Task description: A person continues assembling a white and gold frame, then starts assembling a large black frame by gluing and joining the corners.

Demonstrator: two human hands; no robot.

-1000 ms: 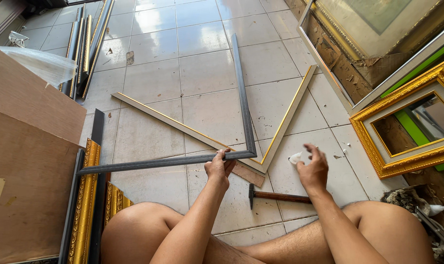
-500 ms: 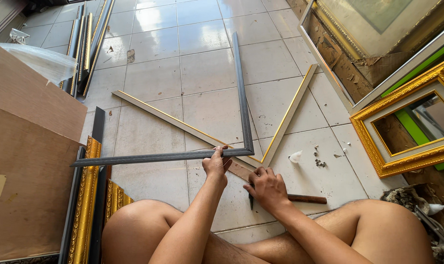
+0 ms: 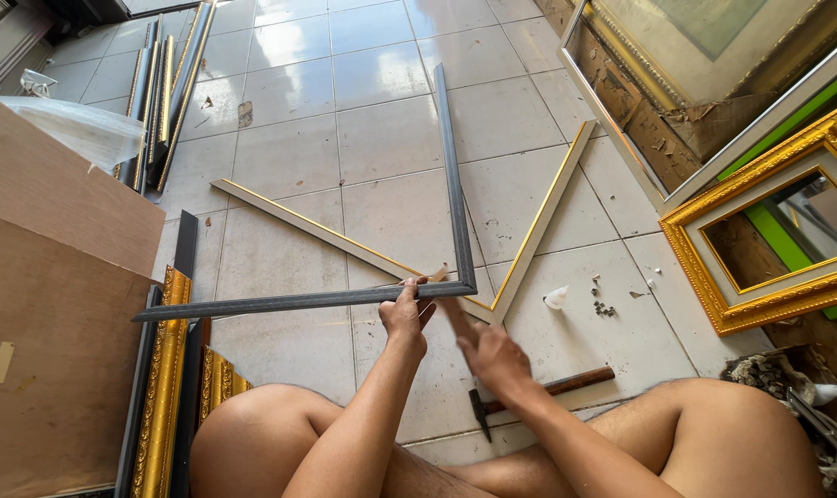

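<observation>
1. The left hand (image 3: 406, 316) pinches the dark grey frame corner (image 3: 455, 277) near the tiled floor's (image 3: 280, 157) near edge
2. The right hand (image 3: 494, 355), fingers loosely spread and empty, has left the white glue bottle (image 3: 556, 297) and now reaches toward that corner, above the hammer (image 3: 538, 391)
3. I judge the joint is getting steadied, with the cream-and-gold frame corner (image 3: 506, 300) lying beneath

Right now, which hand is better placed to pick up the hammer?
The right hand, probably. It is free and hovers just above the hammer, close to its handle. The left hand is busy: its fingers grip the grey frame near its corner.
</observation>
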